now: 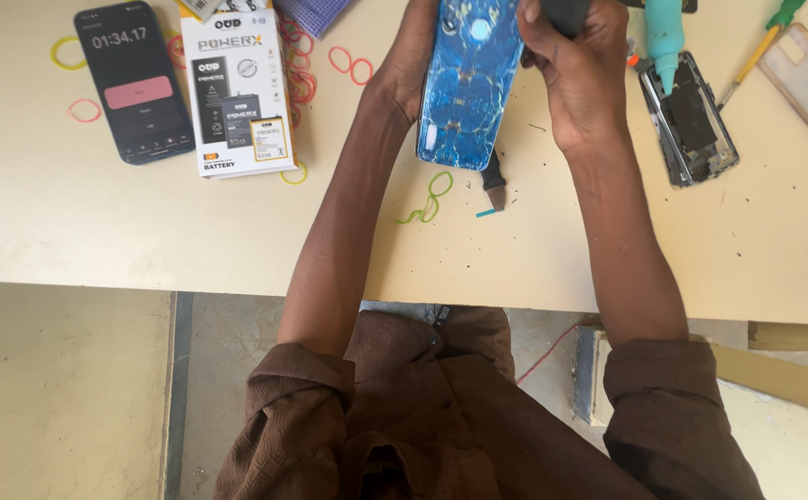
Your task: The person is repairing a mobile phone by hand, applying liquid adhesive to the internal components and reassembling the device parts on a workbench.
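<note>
Blue marbled phone back cover (471,79) sat tilted up off the desk (99,222) between both hands, long axis running away from the person, lower end near the desk. Left hand (413,60) gripped the cover's left edge from behind; right hand (575,74) closed around a dark tool (566,14) at the cover's upper right edge, so both were on it. Small spudger (494,185) lay just below the cover, opened phone (691,116) well to the right.
</note>
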